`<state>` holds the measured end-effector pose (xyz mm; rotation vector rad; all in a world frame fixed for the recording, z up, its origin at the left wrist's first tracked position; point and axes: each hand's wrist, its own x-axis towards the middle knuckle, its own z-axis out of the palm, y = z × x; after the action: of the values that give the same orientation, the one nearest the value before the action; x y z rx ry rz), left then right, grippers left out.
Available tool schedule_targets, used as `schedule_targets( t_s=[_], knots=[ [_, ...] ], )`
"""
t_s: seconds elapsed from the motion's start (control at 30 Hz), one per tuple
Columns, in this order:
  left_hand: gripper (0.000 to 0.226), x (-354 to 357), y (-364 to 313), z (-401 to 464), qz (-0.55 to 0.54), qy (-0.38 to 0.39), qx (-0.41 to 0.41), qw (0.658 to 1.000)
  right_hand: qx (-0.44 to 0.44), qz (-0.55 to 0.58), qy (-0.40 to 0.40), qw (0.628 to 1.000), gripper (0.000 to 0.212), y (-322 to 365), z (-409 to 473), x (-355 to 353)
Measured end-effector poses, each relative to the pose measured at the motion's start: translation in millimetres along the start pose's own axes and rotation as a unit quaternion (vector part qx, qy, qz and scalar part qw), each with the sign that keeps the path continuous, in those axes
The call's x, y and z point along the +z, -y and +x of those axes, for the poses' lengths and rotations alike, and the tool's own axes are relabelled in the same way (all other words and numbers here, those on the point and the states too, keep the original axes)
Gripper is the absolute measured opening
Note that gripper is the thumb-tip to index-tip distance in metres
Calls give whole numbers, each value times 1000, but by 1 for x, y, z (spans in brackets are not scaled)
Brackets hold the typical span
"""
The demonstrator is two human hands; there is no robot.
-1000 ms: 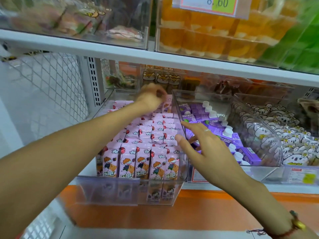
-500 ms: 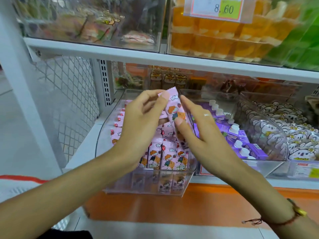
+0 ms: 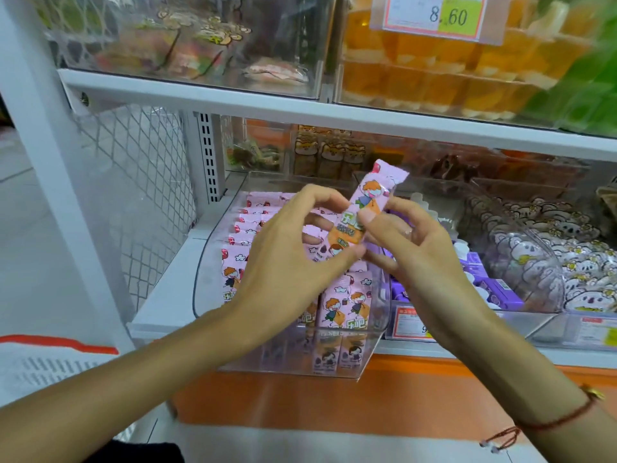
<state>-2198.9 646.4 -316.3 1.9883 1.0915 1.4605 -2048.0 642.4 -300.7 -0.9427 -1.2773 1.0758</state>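
Note:
A pink snack packet (image 3: 369, 203) with a cartoon child on it stands almost upright, tilted right, above a clear plastic bin (image 3: 334, 369). My left hand (image 3: 287, 259) pinches its lower end between thumb and fingers. My right hand (image 3: 410, 248) pinches its right edge, thumb on the front. The bin below holds several rows of the same pink packets (image 3: 344, 305), partly hidden behind my hands.
To the right stand clear bins of purple cartons (image 3: 500, 289) and white cartoon sweets (image 3: 574, 262). The white shelf above (image 3: 300, 108) carries bins of orange jelly cups (image 3: 434, 78) under a price tag (image 3: 440, 15). A wire mesh panel (image 3: 133, 182) closes the left side.
My left hand drew a pink packet from the back of the bin and lifted it. My right hand came up to it, and both now hold it above the bin.

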Motion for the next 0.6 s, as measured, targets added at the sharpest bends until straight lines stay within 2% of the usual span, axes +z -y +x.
schedule_targets(
  t_s=[0.07, 0.13, 0.2, 0.27, 0.33, 0.37, 0.47, 0.6],
  knots=[
    [37, -3, -2, 3, -69, 22, -38, 997, 0, -42, -3, 999, 31, 1, 2, -2],
    [38, -6, -5, 7, -171, 55, -126, 976, 6, -61, -21, 998, 28, 3, 4, -5],
    [36, -10, -9, 12, -285, 106, -247, 920, 20, -68, -41, 997, 32, 4, 6, -8],
    [38, -13, -13, 17, -382, 151, -345, 844, 32, -66, -51, 996, 32, 5, 6, -7],
    [51, -16, -15, 20, -441, 162, -411, 781, 35, -79, -54, 995, 28, 4, 5, -6],
    [58, -17, -16, 20, -452, 160, -433, 763, 36, -86, -56, 994, 26, 3, 5, -6],
    [66, -17, -14, 21, -453, 163, -457, 748, 37, -89, -53, 994, 24, 3, 5, -8],
    [60, -18, -11, 22, -437, 186, -444, 760, 30, -86, -48, 995, 32, 3, 5, -7]
  ],
)
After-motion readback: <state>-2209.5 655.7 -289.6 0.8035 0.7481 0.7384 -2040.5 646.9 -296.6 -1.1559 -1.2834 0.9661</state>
